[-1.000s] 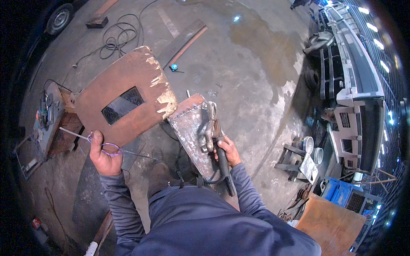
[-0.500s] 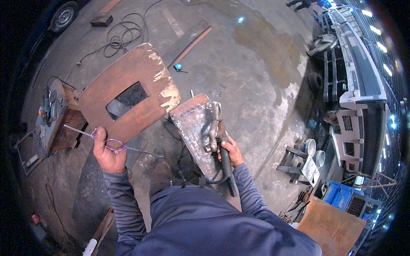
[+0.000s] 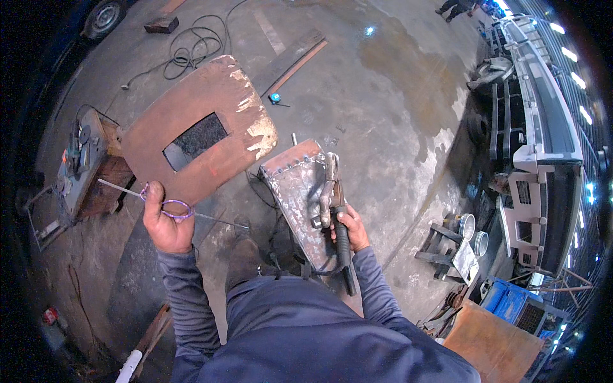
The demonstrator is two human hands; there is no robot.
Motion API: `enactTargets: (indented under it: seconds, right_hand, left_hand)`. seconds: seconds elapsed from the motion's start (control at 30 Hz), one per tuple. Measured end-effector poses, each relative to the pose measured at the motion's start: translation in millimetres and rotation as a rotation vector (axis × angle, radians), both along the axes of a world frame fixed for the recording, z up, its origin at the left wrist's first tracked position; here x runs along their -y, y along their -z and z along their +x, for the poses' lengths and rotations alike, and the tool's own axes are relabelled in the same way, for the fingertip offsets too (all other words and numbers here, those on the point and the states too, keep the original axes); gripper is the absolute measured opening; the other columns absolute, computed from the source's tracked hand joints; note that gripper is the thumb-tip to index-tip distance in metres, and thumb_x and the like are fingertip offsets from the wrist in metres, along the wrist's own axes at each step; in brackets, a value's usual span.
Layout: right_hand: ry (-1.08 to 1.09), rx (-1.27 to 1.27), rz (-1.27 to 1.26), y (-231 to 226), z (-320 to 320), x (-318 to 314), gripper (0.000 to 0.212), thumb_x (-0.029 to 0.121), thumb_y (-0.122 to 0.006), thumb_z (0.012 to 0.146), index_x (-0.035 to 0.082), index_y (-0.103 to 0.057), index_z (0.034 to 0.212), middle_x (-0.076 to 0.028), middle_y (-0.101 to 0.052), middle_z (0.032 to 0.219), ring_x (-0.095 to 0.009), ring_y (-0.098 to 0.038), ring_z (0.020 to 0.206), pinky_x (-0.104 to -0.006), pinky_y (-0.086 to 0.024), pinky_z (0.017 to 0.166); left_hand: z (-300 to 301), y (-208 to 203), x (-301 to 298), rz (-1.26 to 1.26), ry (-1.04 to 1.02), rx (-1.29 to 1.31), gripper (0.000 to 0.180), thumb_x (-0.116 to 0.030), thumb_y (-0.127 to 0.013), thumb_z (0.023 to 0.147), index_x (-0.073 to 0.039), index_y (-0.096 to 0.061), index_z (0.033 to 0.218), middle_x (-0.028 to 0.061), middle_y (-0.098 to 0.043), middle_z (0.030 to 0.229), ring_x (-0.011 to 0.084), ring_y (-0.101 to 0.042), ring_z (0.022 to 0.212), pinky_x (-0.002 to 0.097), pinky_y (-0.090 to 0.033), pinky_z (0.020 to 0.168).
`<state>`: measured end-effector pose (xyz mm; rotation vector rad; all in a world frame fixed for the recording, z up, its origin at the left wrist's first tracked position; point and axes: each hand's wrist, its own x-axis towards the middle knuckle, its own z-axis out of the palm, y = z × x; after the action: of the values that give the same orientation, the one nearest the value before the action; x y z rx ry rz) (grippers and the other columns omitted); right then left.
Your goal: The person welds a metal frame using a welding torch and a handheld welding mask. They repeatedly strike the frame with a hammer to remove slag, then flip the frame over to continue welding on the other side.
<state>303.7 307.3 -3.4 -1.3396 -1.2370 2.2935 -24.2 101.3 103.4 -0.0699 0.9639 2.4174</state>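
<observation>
My left hand (image 3: 169, 223) is closed around a thin metal rod (image 3: 121, 188), which sticks out on both sides. A purple loop (image 3: 177, 209) shows at the same fingers; what it belongs to I cannot make out. My right hand (image 3: 351, 228) grips the black ribbed handle of a welding electrode holder (image 3: 342, 246). Just above that hand, a worn metal clamp (image 3: 327, 191) lies over a tapered steel piece (image 3: 290, 198) with a row of weld beads near its far edge. Beyond the left hand stands a rusty brown panel (image 3: 191, 115) with a rectangular cutout and flaked paint.
A wooden block (image 3: 105, 169) with tools on top stands at left. Cable coils (image 3: 191, 54), a plank (image 3: 297, 60) and a blue tape measure (image 3: 275, 98) lie on the floor ahead. To the right are cans (image 3: 460, 225), a low stand (image 3: 440, 255) and a vehicle body (image 3: 549, 147).
The whole scene has shifted slightly rightward in the picture. Both hands keep their grips, and their places relative to the panel and the steel piece look nearly the same.
</observation>
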Motion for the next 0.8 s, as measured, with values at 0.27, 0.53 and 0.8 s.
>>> enactTargets:
  seconds: [0.27, 0.53, 0.8]
  right_hand:
    - [0.011, -0.013, 0.021, -0.1, -1.3, 1.7, 0.041, 0.029, -0.057, 0.086, 0.004, -0.047, 0.116, -0.009, -0.058, 0.071, -0.017, -0.058, 0.049, -0.0291, -0.05, 0.043]
    - [-0.001, 0.041, 0.062, 2.2, -1.4, 5.0, 0.037, 0.033, -0.053, 0.09, 0.004, -0.047, 0.112, -0.008, -0.058, 0.07, -0.016, -0.058, 0.046, -0.0268, -0.05, 0.041]
    - [-0.029, 0.076, 0.042, -3.9, -7.3, 5.5, 0.039, 0.032, -0.052, 0.089, 0.005, -0.048, 0.116, -0.008, -0.059, 0.07, -0.015, -0.058, 0.048, -0.0263, -0.049, 0.042]
  left_hand:
    - [-2.6, 11.6, 5.7, 0.06, 0.056, -0.02, 0.028, -0.021, -0.052, 0.094, -0.003, -0.053, 0.116, 0.0094, -0.06, 0.113, 0.0242, -0.059, 0.101, 0.0385, -0.048, 0.088]
    - [-5.7, 21.8, 10.6, -0.04, 0.053, -0.042, 0.026, -0.02, -0.053, 0.093, -0.002, -0.054, 0.112, 0.0109, -0.062, 0.108, 0.0261, -0.061, 0.1, 0.0404, -0.048, 0.09]
    - [2.1, 17.6, 0.1, -0.146, 0.025, -0.1, 0.025, -0.019, -0.051, 0.094, 0.0, -0.054, 0.109, 0.0113, -0.059, 0.108, 0.0237, -0.06, 0.098, 0.0393, -0.047, 0.09]
